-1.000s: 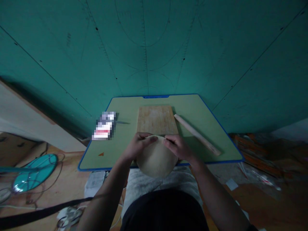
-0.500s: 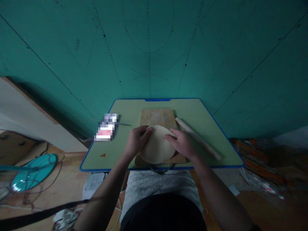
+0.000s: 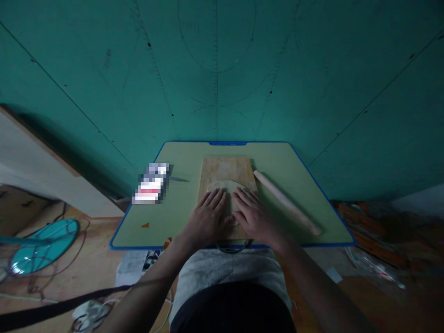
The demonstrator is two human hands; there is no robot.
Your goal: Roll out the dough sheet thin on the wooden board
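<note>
A thin round of dough (image 3: 229,186) lies flat on a wooden cutting board (image 3: 227,165). My left hand (image 3: 210,212) rests palm down on the left part of the dough, its fingers stretched out and pointing away from me. On the right part lies my right hand (image 3: 251,210), also flat with the fingers extended. Both hands cover much of the dough, so only its far edge and middle show. To the right of the board a wooden rolling pin (image 3: 287,203) lies slantwise on the green tabletop (image 3: 183,162).
A pixelated pack (image 3: 151,182) lies at the table's left edge, with a knife blade (image 3: 179,179) sticking out beside it. Nearer me is a small orange scrap (image 3: 145,225). The green wall (image 3: 215,92) rises behind the table. A round turquoise base (image 3: 48,245) stands on the floor.
The dough round has come down from my pinching fingers and now lies flat on the board. Both hands have let go of its edges and spread flat on top.
</note>
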